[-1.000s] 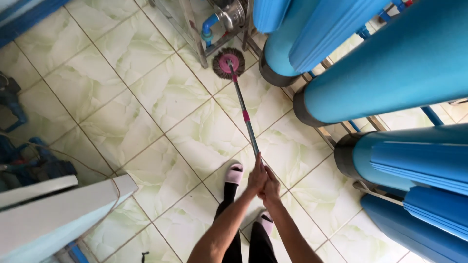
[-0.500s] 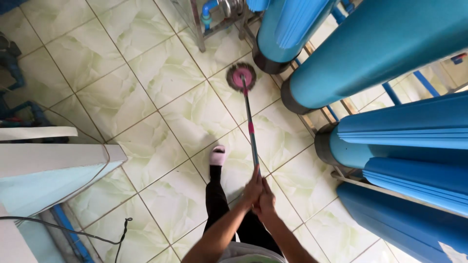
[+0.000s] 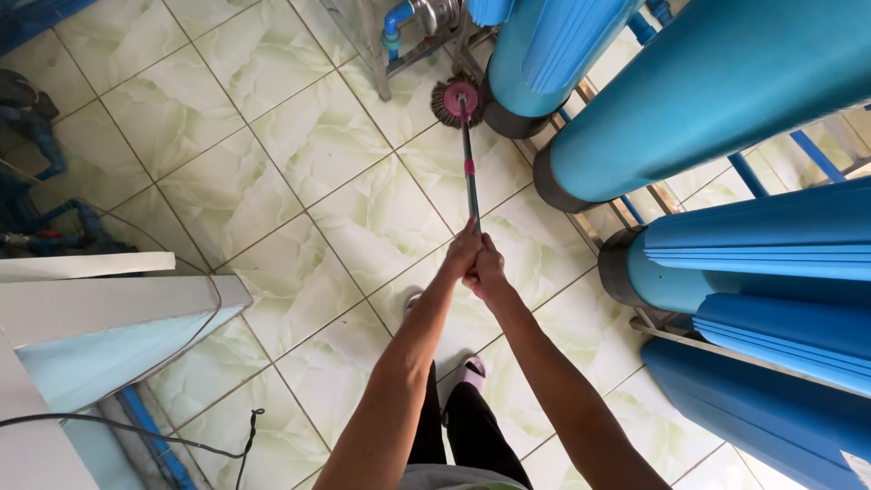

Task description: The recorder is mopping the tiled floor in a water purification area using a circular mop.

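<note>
Pale green marble-look floor tiles [image 3: 272, 145] under me. My left hand [image 3: 461, 257] and right hand [image 3: 488, 269] both wrapped tight round top of mop handle [image 3: 469, 177], hands touching each other. Round brown mop head [image 3: 458, 100] with pink centre sits on floor ahead, just beside base of big blue tank [image 3: 535, 54] and grey metal frame leg [image 3: 374, 54]. More blue tanks on right.

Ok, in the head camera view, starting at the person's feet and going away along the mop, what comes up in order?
Slippered foot → left hand and right hand clasped together on the handle → mop handle → round mop head → blue tank beside the metal stand.
</note>
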